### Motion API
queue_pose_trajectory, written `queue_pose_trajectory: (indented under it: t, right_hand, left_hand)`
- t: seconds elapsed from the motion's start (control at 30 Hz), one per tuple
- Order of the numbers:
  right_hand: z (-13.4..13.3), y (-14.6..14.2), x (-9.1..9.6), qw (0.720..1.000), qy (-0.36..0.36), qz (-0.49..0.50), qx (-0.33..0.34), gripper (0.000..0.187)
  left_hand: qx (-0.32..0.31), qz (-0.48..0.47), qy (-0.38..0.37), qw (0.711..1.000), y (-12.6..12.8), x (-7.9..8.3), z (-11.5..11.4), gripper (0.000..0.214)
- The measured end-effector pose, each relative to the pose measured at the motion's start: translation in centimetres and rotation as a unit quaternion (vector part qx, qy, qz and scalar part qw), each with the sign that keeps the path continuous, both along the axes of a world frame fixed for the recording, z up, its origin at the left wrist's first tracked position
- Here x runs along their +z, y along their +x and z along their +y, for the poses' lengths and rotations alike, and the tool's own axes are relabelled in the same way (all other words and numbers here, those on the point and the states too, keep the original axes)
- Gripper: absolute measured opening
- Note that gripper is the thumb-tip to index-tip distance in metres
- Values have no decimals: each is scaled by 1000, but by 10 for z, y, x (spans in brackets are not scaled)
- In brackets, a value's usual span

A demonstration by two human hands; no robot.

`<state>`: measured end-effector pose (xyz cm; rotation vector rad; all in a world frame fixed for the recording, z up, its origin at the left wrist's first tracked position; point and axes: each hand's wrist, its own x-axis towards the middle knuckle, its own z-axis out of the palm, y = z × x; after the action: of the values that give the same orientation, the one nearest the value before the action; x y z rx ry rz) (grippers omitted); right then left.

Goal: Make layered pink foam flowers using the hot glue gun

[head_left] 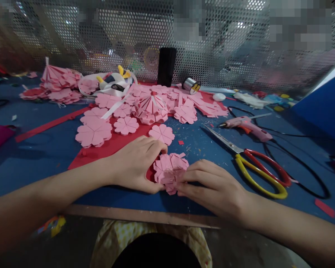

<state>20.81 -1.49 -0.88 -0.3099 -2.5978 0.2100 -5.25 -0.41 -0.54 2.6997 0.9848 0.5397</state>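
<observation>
A folded pink paper flower (169, 169) lies on the blue table near the front edge, partly over a red paper sheet (111, 146). My left hand (136, 163) is curled against its left side, fingers pinching the petals. From the right, my right hand (212, 186) presses its closed fingertips onto the flower's lower right petals. Both hands grip the same flower.
Several finished pink paper flowers (94, 132) are spread behind, with folded pink fans (58, 78) at the far left. Scissors with red and yellow handles (257, 167) and a pink glue gun (247, 124) lie at right. A black cylinder (166, 66) and a tape roll (191, 85) stand by the mesh wall.
</observation>
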Motion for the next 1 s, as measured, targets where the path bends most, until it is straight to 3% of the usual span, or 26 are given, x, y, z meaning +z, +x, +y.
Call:
queue_pose_trajectory:
  t: [0.47,0.7,1.0]
  right_hand:
    - [0,-2,3,1000,23,-6,0,15]
    - [-1,-3,9,999,43,-21,8,15]
    - [-3,-5,15,996,70,-54,25,17]
  left_hand:
    - [39,33,17,999,6,-1,-8,52]
    - [36,44,30,998,6,-1,-8,69]
    - [10,64,45,997,4,2,-6,71]
